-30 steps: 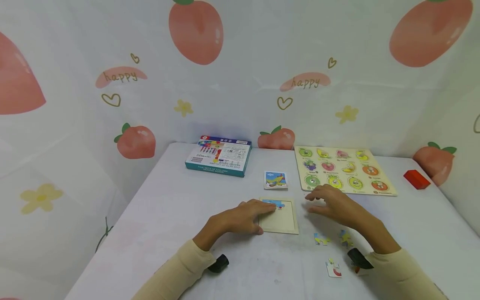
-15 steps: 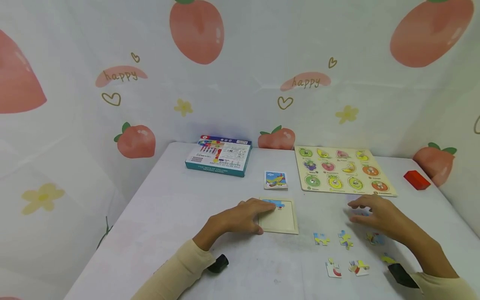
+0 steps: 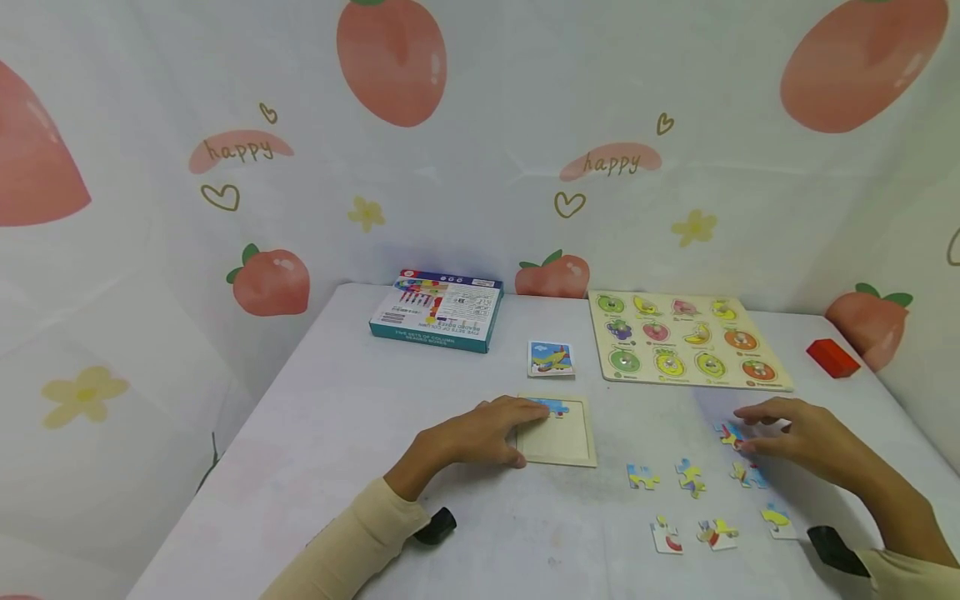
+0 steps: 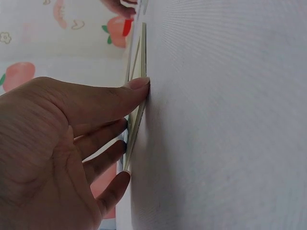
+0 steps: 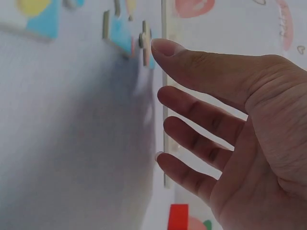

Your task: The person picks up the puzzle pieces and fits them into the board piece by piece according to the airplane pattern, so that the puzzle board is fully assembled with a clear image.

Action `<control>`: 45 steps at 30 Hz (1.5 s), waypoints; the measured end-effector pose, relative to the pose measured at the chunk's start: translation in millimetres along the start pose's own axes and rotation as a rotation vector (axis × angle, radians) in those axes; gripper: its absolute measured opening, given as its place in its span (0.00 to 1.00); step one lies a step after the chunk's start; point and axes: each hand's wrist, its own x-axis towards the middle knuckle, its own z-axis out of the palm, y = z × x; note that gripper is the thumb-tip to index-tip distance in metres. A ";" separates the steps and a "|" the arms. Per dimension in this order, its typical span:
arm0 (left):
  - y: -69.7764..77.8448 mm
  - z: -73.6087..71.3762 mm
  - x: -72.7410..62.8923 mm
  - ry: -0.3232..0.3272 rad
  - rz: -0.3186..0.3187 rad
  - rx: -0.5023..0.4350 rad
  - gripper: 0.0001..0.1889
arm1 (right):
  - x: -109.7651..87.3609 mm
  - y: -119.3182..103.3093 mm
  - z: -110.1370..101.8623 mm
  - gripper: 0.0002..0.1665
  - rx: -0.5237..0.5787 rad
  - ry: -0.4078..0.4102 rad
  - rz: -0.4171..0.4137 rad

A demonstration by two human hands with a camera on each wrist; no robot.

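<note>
The left hand (image 3: 483, 433), fingers loosely extended, rests on the wooden tray (image 3: 562, 442), touching its blue strip (image 3: 558, 407). Further right, seven loose puzzle pieces (image 3: 692, 480) lie on the table (image 3: 487, 558). The right hand (image 3: 817, 446), fingers apart and gripping nothing, is beside the farthest piece (image 3: 729, 435).

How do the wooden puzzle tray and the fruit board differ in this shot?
The fruit board is larger than the puzzle tray. The fruit board carries rows of fruit pictures; the puzzle tray looks mostly bare, with a blue puzzle section at its far edge. The left hand touches the puzzle tray, while no hand rests on the fruit board. Both are pale and lie flat on the table.
</note>
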 end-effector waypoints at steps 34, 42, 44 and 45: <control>-5.7 0.9 -0.3 -0.004 0.007 -0.014 0.39 | 4.9 3.4 11.1 0.29 0.019 0.015 -0.010; -3.8 0.5 0.4 -0.002 0.009 -0.021 0.39 | 5.2 4.0 10.4 0.24 -0.012 0.035 -0.020; -3.4 0.7 0.3 -0.001 0.009 -0.021 0.39 | 4.9 3.5 10.6 0.25 -0.016 0.035 -0.013; -3.2 0.6 0.3 -0.002 0.009 -0.021 0.39 | 4.7 3.1 10.8 0.25 -0.015 0.033 -0.013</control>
